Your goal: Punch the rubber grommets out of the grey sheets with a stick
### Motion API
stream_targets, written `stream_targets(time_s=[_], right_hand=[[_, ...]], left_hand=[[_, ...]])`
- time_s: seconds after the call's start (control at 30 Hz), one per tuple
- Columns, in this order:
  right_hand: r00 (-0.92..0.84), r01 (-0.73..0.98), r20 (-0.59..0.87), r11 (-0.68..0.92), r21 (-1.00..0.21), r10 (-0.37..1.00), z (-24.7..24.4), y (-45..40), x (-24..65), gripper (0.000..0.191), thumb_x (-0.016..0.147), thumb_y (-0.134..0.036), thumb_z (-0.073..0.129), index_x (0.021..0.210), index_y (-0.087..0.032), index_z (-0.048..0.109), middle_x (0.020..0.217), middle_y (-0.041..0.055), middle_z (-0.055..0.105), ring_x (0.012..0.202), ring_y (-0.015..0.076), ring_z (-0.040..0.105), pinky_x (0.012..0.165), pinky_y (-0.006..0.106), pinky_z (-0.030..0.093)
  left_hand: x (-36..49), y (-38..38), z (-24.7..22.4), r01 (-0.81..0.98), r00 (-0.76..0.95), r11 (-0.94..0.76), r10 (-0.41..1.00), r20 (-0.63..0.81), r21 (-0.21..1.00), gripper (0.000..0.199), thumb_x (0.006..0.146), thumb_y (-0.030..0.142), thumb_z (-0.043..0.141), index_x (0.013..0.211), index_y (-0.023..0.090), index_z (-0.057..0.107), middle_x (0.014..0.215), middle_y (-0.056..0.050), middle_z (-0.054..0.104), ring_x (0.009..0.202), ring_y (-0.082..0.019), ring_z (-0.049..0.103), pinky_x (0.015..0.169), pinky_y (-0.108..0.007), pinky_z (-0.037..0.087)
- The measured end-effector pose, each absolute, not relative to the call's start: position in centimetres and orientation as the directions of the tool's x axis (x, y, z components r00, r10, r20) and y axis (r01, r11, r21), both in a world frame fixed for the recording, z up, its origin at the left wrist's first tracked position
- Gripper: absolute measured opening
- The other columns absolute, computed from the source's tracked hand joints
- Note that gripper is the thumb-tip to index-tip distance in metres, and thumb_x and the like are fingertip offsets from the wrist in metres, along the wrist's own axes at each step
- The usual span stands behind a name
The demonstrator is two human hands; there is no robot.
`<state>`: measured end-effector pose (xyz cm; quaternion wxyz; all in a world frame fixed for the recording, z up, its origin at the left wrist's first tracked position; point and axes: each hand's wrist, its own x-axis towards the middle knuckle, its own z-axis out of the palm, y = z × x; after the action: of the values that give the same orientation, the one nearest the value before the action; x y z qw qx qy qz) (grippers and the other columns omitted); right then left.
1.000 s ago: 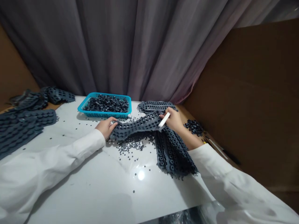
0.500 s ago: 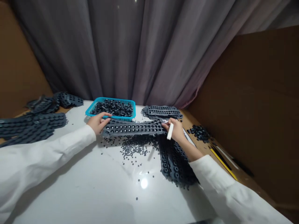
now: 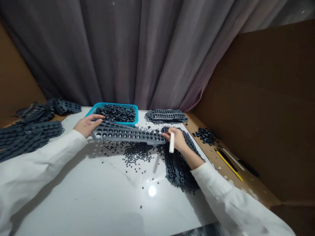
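Observation:
A dark grey rubber strip with rows of round holes is stretched above the table between my two hands. My left hand pinches its left end between thumb and fingers. At the right end, my right hand grips the strip with its fingertips. A short white stick also sits in that hand, pointing down. Below the strip, many small black discs lie scattered on the white table. Under my right wrist is a stack of similar dark strips, partly hidden by the arm.
A blue basket full of small black pieces stands behind the strip. More perforated strips lie at the back, and moulded sheets at the left. Black pieces and a yellow knife-like tool lie on the cardboard at right.
The strip has shifted left and now slopes, its left end higher than its right. Both hands have moved left with it and still grip it. The view has turned slightly.

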<state>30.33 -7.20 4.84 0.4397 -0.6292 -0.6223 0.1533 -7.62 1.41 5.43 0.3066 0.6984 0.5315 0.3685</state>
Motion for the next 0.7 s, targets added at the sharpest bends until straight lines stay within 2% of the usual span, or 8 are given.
stream_targets(time_s=[0.13, 0.23, 0.3, 0.43, 0.53, 0.7], right_hand=[[0.176, 0.616, 0.331, 0.158, -0.772, 0.927, 4.8, -7.5, 29.9, 0.047, 0.061, -0.053, 0.066, 0.055, -0.023, 0.031, 0.048, -0.0073, 0.038, 0.047, 0.0091, 0.032, 0.048, 0.022, 0.029], [0.18, 0.598, 0.326, 0.16, -0.785, 0.928, 4.7, -7.4, 29.9, 0.049, 0.062, -0.053, 0.066, 0.055, -0.023, 0.028, 0.048, -0.0075, 0.037, 0.047, 0.0087, 0.031, 0.047, 0.022, 0.028], [0.178, 0.59, 0.323, 0.162, -0.791, 0.929, 4.7, -7.4, 29.9, 0.049, 0.063, -0.054, 0.066, 0.056, -0.023, 0.028, 0.048, -0.0073, 0.038, 0.047, 0.0089, 0.031, 0.047, 0.022, 0.029], [0.163, 0.582, 0.31, 0.162, -0.797, 0.937, 4.7, -7.8, 29.8, 0.049, 0.063, -0.051, 0.068, 0.057, -0.023, 0.029, 0.049, -0.0067, 0.041, 0.047, 0.009, 0.032, 0.048, 0.022, 0.03], [0.148, 0.573, 0.29, 0.158, -0.804, 0.945, 4.5, -8.3, 29.7, 0.047, 0.063, -0.049, 0.068, 0.058, -0.023, 0.03, 0.049, -0.0072, 0.04, 0.047, 0.009, 0.032, 0.048, 0.022, 0.029], [0.147, 0.582, 0.298, 0.161, -0.797, 0.943, 4.3, -9.0, 29.8, 0.045, 0.066, -0.046, 0.067, 0.059, -0.023, 0.03, 0.05, -0.0074, 0.041, 0.048, 0.0094, 0.034, 0.049, 0.022, 0.03]], left_hand=[[-8.1, 0.9, 5.5, 0.605, 0.235, -0.321, 0.946, 0.221, 0.729, 0.033, 0.071, 0.046, 0.058, 0.089, 0.019, 0.065, 0.046, 0.003, 0.052, 0.039, -0.012, 0.043, 0.041, -0.02, 0.032], [-8.2, 0.7, 6.3, 0.657, 0.259, -0.366, 0.931, 0.258, 0.659, 0.032, 0.074, 0.045, 0.052, 0.087, 0.02, 0.066, 0.045, 0.003, 0.048, 0.039, -0.013, 0.04, 0.042, -0.021, 0.03], [-8.2, 0.8, 7.2, 0.686, 0.285, -0.402, 0.915, 0.285, 0.607, 0.03, 0.071, 0.045, 0.055, 0.082, 0.021, 0.067, 0.047, 0.003, 0.049, 0.041, -0.014, 0.04, 0.044, -0.022, 0.029], [-8.2, 1.2, 8.5, 0.72, 0.327, -0.461, 0.885, 0.332, 0.519, 0.032, 0.074, 0.046, 0.052, 0.087, 0.022, 0.068, 0.048, 0.003, 0.048, 0.044, -0.013, 0.039, 0.05, -0.021, 0.029], [-8.2, 1.3, 8.4, 0.719, 0.386, -0.5, 0.865, 0.322, 0.482, 0.033, 0.073, 0.047, 0.053, 0.085, 0.021, 0.069, 0.043, 0.005, 0.043, 0.044, -0.012, 0.035, 0.05, -0.02, 0.029], [-8.4, 1.4, 7.7, 0.68, 0.471, -0.559, 0.829, 0.301, 0.475, 0.042, 0.077, 0.05, 0.045, 0.089, 0.02, 0.071, 0.044, 0.005, 0.049, 0.042, -0.011, 0.037, 0.05, -0.019, 0.032]])
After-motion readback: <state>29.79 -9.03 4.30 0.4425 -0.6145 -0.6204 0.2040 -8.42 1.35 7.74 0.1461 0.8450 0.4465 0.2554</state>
